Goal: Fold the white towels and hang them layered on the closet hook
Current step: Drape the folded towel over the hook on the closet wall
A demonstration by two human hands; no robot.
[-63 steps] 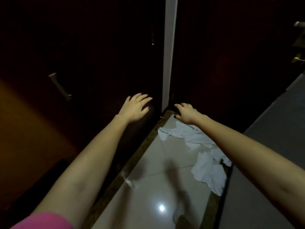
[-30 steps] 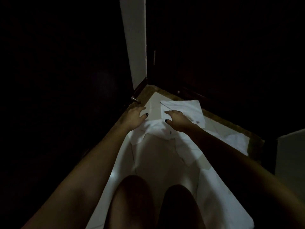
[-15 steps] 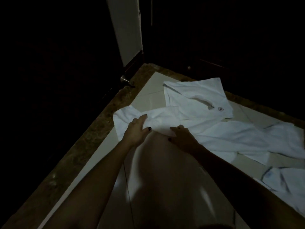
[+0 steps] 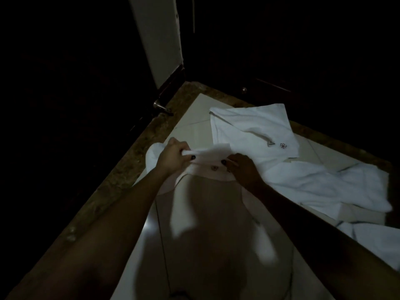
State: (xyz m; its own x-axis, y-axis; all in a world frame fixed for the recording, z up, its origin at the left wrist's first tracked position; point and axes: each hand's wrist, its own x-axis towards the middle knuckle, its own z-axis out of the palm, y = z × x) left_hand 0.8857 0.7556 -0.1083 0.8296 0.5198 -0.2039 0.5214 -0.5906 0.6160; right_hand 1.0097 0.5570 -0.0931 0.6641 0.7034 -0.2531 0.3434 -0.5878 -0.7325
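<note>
Several white towels lie crumpled on the pale tiled floor (image 4: pixel 194 245). My left hand (image 4: pixel 173 159) grips the near edge of a small white towel (image 4: pixel 211 153) and lifts it off the floor. My right hand (image 4: pixel 242 167) pinches the same edge a little to the right, beside a small embroidered mark. A larger white towel (image 4: pixel 253 128) with a logo lies flat just behind. Another towel (image 4: pixel 324 185) spreads out to the right. No closet hook is visible in the dim light.
Dark wooden doors (image 4: pixel 75 83) close in the left and back sides. A metal door stop (image 4: pixel 159 106) sticks out at the left skirting. A white wall strip (image 4: pixel 158 40) stands in the corner. A brown stone border (image 4: pixel 121 176) edges the tiles. More white cloth (image 4: pixel 372 237) lies at the right.
I have crouched down from the doors to the floor. Both hands have gone from resting on the small towel to gripping its edge and lifting it.
</note>
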